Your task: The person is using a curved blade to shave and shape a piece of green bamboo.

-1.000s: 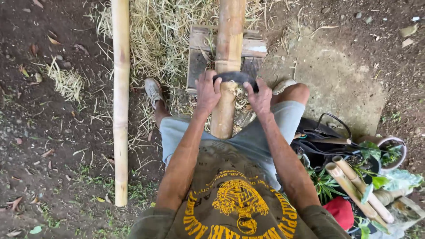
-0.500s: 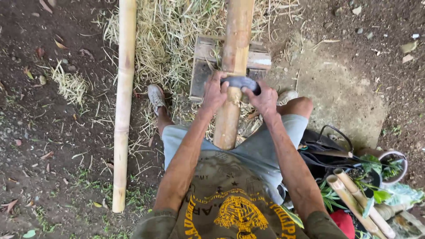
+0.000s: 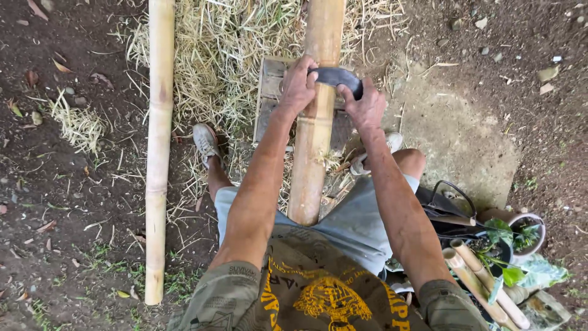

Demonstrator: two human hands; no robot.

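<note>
**Both hands on a curved blade, higher up the bamboo pole**

Compared with a second ago, the hands and the blade sit further up the pole, now over the wooden block rather than just below it, and both arms reach out straighter.

At far left a second bamboo pole lies on the bare soil, untouched and well apart from the work. Next comes a grey shoe on the scattered straw. The left hand is closed tight round one end of the dark curved blade, which lies across the bamboo pole; the right hand grips the other end just as firmly. The pole runs from the person's lap up over the wooden block and is cut off by the top edge.

At right, a black basket holds plants and short bamboo pieces; its contents are hard to sort out. The blade's handles are hidden inside the fists. The shirt carries a yellow printed emblem, partly cut off below.
</note>
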